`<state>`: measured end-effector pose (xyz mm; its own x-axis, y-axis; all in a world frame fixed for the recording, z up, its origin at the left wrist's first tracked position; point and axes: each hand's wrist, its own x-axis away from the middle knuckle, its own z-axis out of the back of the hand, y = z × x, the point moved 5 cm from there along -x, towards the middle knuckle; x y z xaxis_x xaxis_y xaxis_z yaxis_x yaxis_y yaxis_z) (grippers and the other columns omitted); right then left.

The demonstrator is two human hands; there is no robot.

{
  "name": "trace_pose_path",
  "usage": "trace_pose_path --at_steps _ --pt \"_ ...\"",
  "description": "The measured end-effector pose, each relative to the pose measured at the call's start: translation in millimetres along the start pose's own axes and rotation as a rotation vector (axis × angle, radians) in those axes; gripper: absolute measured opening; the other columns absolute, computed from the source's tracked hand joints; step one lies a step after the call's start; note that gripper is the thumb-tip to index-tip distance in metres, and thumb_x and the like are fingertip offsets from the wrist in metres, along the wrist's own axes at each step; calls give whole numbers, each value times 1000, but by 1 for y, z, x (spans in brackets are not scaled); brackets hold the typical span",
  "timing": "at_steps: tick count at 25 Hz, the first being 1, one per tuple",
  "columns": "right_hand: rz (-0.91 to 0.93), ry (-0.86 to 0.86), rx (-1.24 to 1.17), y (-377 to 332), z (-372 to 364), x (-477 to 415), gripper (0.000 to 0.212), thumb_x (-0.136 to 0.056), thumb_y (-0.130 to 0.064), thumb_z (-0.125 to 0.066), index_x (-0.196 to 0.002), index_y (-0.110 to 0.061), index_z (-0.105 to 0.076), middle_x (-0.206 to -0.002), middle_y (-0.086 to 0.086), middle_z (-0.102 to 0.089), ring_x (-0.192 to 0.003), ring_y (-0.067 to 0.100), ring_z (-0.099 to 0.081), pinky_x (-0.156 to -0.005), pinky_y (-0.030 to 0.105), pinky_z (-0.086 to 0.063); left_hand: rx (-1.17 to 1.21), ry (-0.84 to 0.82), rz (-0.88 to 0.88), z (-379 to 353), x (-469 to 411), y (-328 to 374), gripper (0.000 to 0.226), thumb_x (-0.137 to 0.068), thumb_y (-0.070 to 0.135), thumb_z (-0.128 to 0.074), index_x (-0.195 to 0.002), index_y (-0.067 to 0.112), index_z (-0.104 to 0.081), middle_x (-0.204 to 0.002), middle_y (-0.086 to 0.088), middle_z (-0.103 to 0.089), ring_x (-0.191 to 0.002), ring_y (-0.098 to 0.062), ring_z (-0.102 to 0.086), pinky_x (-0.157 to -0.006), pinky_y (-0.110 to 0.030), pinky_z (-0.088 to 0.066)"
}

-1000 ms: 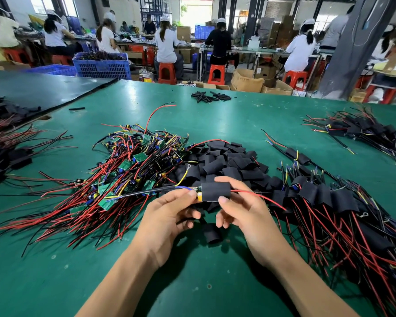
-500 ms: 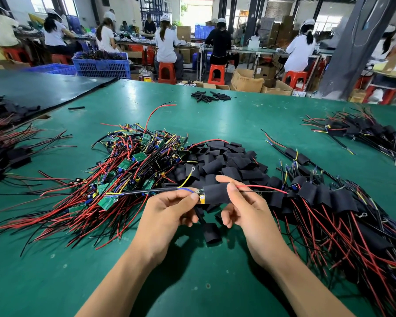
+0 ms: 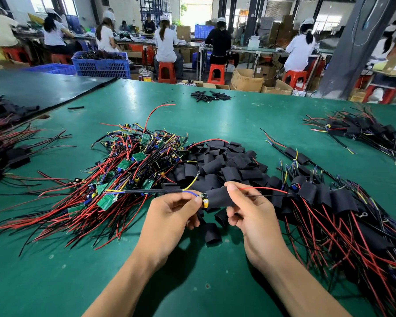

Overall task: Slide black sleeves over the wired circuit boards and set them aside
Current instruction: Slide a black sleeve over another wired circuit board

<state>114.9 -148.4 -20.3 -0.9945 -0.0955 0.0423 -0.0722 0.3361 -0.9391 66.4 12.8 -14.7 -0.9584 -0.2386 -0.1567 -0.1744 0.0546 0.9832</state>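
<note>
Holding a black sleeve [image 3: 220,197] just above the green table [image 3: 238,115], front and centre, with the long axis running left to right and tilting slightly up toward the right. Showing matte, soft-looking tubing, flattened rather than round. Letting only a sliver of the circuit board [image 3: 204,199] poke from the left mouth, a green edge and a yellow component, and hiding the rest inside.

Pinching that exposed end between thumb and forefinger of the left hand [image 3: 169,216], with the other fingers curling underneath. Gripping the sleeve's right half with the right hand [image 3: 249,213], thumb on top, fingers tucked beneath and mostly out of sight. Working with both hands close together, a short stretch of sleeve between them.

Trailing a thin red wire [image 3: 263,189] and a black one rightward from the far mouth. Trailing a glossy black cable [image 3: 153,191] leftward, plus a yellow lead [image 3: 191,183] curling up to a ring terminal.

Finding a loose sleeve [image 3: 212,233] on the table just below the hands. Finding behind them a heap of empty sleeves [image 3: 222,163]. Finding to the left a tangle of bare green boards [image 3: 133,170] with red and black wires, and to the right a sleeved pile [image 3: 343,209] running off the lower right corner. Making out seated workers [image 3: 165,42] beyond the table, too small for detail.
</note>
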Motion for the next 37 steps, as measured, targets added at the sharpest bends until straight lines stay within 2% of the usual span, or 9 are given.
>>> trace_pose_path --at_steps 6,12,18,21,24,28,32,34,37 --pt "-164 -54 38 1 4 -4 6 -89 -15 -69 -94 -11 -70 -66 -2 -62 -45 8 -46 -41 19 -30 -6 -102 33 0 2 2 11 -92 5 -65 -89 -2 -73 -68 -10 -61 -56 -20 -53 -53 -25 -44" --pt "-181 -88 59 -1 3 -3 6 -90 -9 -68 -85 -11 -72 -63 1 -59 -44 8 -44 -40 19 -30 44 -93 99 2 3 -1 11 -91 3 -64 -93 -7 -70 -72 -10 -62 -55 -20 -54 -53 -24 -45" --pt "-266 -45 -147 10 -3 -1 3 -92 -4 -63 -94 -6 -64 -61 1 -62 -41 9 -46 -40 19 -39 254 -180 274 -11 3 -7 30 -82 25 -69 -107 10 -75 -86 -8 -68 -59 -19 -59 -55 -23 -50" --pt "-208 -166 -153 3 -6 -1 17 -82 -15 -71 -96 -7 -66 -65 3 -64 -48 11 -51 -46 21 -43 285 -183 295 -8 1 -6 27 -83 22 -71 -105 9 -76 -95 -15 -73 -61 -19 -63 -58 -24 -54" --pt "-92 -341 -62 -3 -13 3 39 -76 -13 -82 -112 -5 -67 -74 5 -67 -59 18 -57 -56 25 -49 403 -137 368 -3 -1 -5 35 -78 25 -71 -101 0 -76 -88 -15 -74 -59 -14 -65 -58 -22 -56" --pt "23 -343 -27 -3 -17 7 31 -76 -29 -80 -103 -14 -75 -89 8 -74 -72 19 -66 -70 28 -55 455 -113 463 -5 1 -6 38 -71 34 -74 -89 0 -78 -73 -10 -72 -58 -11 -68 -57 -21 -57" --pt "21 -279 -30 0 -17 7 20 -81 -29 -75 -97 -19 -79 -91 7 -74 -78 19 -64 -78 33 -55 502 -84 430 -9 2 -1 29 -70 29 -77 -91 9 -79 -82 -9 -73 -58 -13 -67 -57 -22 -58" --pt "6 -256 -41 -1 -16 5 16 -79 -25 -74 -93 -17 -80 -86 5 -72 -75 16 -62 -72 29 -54 530 -83 364 -6 1 2 30 -70 22 -77 -98 12 -79 -82 -8 -70 -58 -15 -64 -56 -23 -56" --pt "0 -305 -90 -5 -16 5 16 -79 -22 -77 -93 -13 -79 -88 8 -72 -75 17 -63 -72 27 -55 474 -54 269 -3 1 5 30 -65 15 -80 -93 5 -76 -73 -11 -64 -55 -17 -61 -53 -23 -53"
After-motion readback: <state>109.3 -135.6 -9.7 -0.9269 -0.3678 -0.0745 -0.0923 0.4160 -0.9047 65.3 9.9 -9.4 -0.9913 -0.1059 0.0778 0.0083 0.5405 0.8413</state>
